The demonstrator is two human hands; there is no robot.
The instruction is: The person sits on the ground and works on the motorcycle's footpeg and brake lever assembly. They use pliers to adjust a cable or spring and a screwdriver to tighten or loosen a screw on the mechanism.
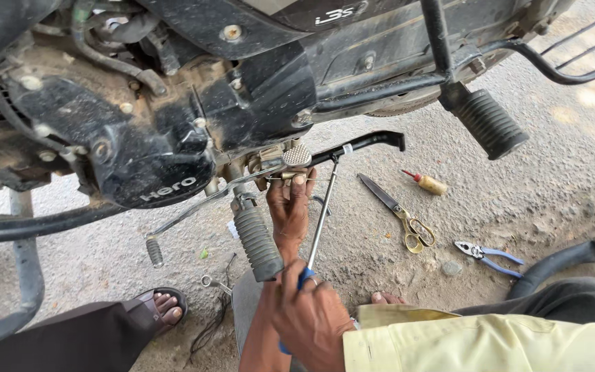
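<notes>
My left hand (289, 210) reaches up under the motorcycle engine (139, 138). Its fingertips pinch a small brass-coloured part just below the metal brake pedal (297, 156). My right hand (311, 317), in a pale yellow sleeve, grips the blue handle of a long screwdriver (321, 213). The shaft slants up to the same spot, beside the black side stand (366, 143). A ribbed rubber footpeg (257, 241) hangs just left of my left wrist.
On the gritty ground to the right lie brass-handled scissors (397, 210), blue-handled pliers (487, 255) and a small wooden-handled tool (427, 182). A second footpeg (490, 122) juts out at upper right. A sandalled foot (163, 306) rests at lower left, near a small metal tool (215, 282).
</notes>
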